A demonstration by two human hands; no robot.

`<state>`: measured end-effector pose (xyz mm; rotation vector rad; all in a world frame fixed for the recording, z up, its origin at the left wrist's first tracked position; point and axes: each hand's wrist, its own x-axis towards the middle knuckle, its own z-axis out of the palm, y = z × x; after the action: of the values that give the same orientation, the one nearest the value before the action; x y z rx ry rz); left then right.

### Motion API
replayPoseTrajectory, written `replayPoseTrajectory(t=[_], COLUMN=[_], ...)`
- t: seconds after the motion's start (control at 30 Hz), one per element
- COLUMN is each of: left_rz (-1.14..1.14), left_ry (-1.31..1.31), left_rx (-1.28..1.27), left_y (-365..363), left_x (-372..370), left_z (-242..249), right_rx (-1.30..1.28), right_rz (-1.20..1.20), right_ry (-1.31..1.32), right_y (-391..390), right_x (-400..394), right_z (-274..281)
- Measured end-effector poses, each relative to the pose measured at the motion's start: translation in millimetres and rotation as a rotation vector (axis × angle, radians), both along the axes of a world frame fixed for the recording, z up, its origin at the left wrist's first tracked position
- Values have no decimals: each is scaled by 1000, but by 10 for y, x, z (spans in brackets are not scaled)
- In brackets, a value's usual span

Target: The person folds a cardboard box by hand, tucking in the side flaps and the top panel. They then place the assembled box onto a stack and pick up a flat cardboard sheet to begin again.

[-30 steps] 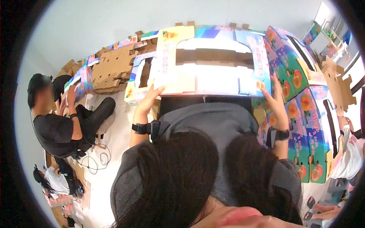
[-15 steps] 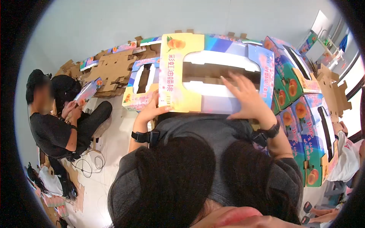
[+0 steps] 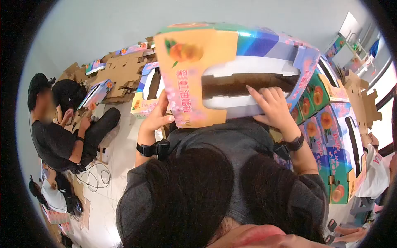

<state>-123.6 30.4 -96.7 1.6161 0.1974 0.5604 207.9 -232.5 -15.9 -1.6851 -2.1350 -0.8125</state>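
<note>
A printed peach box [image 3: 198,87] with a long opening in its upper face is in front of my chest, its left end raised and tilted. My left hand [image 3: 156,118] grips the box's left end near the lower corner, the thumb in front. My right hand [image 3: 273,106] rests at the near edge by the opening, fingers bent over the white flap and index finger pointing into the gap. The underside of the box is hidden.
Behind at left stands a smaller-looking printed box [image 3: 142,103] beside flat cardboard sheets [image 3: 120,76]. Stacked peach boxes [image 3: 331,136] are at my right. A person in black [image 3: 58,140] sits at left, with others beyond. A cable [image 3: 97,177] lies on the floor.
The box has risen toward me and tilted, its left end shifting left. My left hand has moved slightly left with it. My right hand's fingers have lowered and curled at the opening.
</note>
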Motion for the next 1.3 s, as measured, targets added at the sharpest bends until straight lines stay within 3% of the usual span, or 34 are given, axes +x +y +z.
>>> replayPoseTrajectory(t=[0.07, 0.17, 0.2, 0.3, 0.53, 0.63, 0.73, 0.9, 1.03, 1.17, 1.23, 1.3], left_rz=[100, 73, 95, 284, 299, 285, 269, 306, 277, 475, 526, 442], left_ry=[-82, -39, -131, -182, -285, -179, -166, -187, -248, -211, -249, -166], left_rx=[91, 62, -28, 101, 110, 183, 103, 401, 372, 919, 811, 677], left_y=[7, -96, -210, -464, -578, -534, -571, -568, -654, -581, -519, -580], left_x=[-5, -3, 27, 161, 266, 201, 174, 203, 288, 439, 542, 537], left_z=[-111, 68, 146, 327, 418, 346, 320, 435, 669, 578, 514, 626], right_rx=[14, 121, 130, 61, 163, 244, 99, -47, -110, -34, -60, -17], right_rz=[-38, -22, -30, -65, 76, 130, 150, 306, 387, 472, 559, 488], right_ry=[-76, -200, -216, -164, 306, 546, 910, 1410, 1553, 1920, 2010, 2061], right_y=[20, 155, 179, 226, 39, -60, -194, -246, -279, -255, -217, -160], right_x=[-9, 73, 76, 122, 64, 100, 83, 71, -36, -114, -103, -161], right_z=[-32, -211, -234, -346, -141, -110, -177, -239, -110, -148, -148, -189])
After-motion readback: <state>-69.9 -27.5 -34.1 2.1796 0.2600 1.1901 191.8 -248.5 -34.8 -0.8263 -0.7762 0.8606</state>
